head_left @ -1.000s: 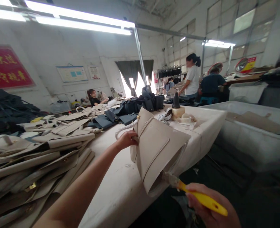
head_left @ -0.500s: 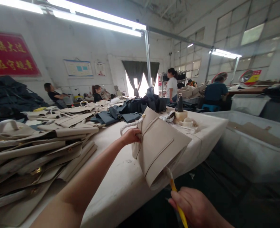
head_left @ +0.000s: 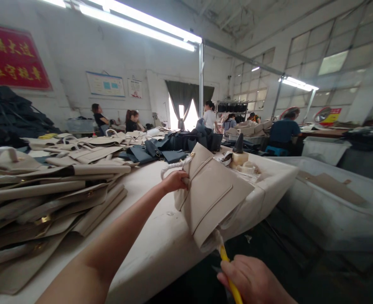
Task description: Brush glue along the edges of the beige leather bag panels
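My left hand [head_left: 174, 181] grips the upper edge of a beige leather handbag [head_left: 213, 198], next to its white corded handle [head_left: 174, 167]. The bag hangs tilted over the white-covered table edge [head_left: 161, 236]. My right hand [head_left: 248, 280] is closed around a yellow-handled tool [head_left: 227, 266], below the table edge. The tool's pale tip touches or enters the bag's lower open end, and its end inside the bag is hidden.
Stacks of beige bag panels [head_left: 47, 202] cover the table to the left, with dark navy bags [head_left: 180, 145] beyond. A dark cone on a cream block [head_left: 239, 152] stands close ahead. A large white bin [head_left: 332, 211] sits right. Several co-workers are farther back.
The yellow handle has swung from pointing right to pointing down, with my right hand lower and closer to the bag's end. The view has turned slightly, and a co-worker has moved.
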The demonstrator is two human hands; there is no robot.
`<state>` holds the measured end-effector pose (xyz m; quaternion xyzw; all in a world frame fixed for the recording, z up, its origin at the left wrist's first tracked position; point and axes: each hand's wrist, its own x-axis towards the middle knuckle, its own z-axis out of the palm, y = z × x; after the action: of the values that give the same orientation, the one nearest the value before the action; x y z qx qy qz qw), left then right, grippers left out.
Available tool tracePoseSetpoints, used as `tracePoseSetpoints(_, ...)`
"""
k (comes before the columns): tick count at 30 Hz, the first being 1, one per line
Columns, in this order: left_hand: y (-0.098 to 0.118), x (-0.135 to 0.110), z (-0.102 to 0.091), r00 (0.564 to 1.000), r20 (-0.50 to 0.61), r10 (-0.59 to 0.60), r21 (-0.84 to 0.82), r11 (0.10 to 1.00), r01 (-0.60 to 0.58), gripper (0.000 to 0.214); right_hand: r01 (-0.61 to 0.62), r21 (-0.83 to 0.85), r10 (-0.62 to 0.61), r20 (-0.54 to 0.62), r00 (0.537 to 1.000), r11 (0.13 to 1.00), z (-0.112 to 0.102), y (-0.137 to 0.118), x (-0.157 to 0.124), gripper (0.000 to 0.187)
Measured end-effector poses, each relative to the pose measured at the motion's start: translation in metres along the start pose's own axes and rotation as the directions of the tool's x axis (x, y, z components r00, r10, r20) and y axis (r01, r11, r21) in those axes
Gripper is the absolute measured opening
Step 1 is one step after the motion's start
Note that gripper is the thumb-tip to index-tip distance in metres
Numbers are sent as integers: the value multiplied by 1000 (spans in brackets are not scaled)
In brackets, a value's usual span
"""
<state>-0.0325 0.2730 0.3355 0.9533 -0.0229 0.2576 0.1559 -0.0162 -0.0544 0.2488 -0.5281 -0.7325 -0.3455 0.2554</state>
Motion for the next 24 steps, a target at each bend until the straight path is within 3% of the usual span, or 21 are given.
tracePoseSetpoints(3,0,-1,0,1000,-9,-3,4,1000,3,26,-35,13,35,4,999,999,1,3,-5,12)
tracePoseSetpoints(10,1,-4,-1,999,-34,-20,-3,1000,20,23,-115,4,114,-140,984,993,-14,6,-20,13)
tracePoseSetpoints(12,1,-5,-1,999,-38,-25,0,1000,25,22,-178,15,178,-169,969,984,-13,9,-25,15)
tracePoseSetpoints(14,0,-6,-2,999,-42,-29,4,1000,30,21,-317,69,325,-184,928,946,-13,15,-32,16)
tracePoseSetpoints(15,-1,-7,-2,999,-43,-31,5,1000,31,20,-424,139,443,-176,879,895,-13,18,-35,16)
tracePoseSetpoints(16,-2,-8,-2,999,-42,-32,6,999,32,19,-540,236,579,-148,802,808,-12,22,-38,18)
tracePoseSetpoints(18,-4,-9,-3,999,-42,-35,6,999,35,17,-713,465,818,-44,574,525,-10,31,-39,24)
tracePoseSetpoints(20,-4,-9,-3,998,-38,-41,5,999,41,16,-706,676,935,71,348,211,-4,40,-38,35)
tracePoseSetpoints(21,-4,-9,-3,998,-35,-44,4,999,44,15,-653,753,958,120,260,83,0,45,-37,40)
tracePoseSetpoints(22,-3,-9,-3,998,-31,-46,5,999,46,15,-592,806,967,170,188,-26,4,50,-37,44)
tracePoseSetpoints(24,-2,-9,-3,999,-24,-48,8,999,48,14,-499,849,963,252,97,-172,10,60,-40,48)
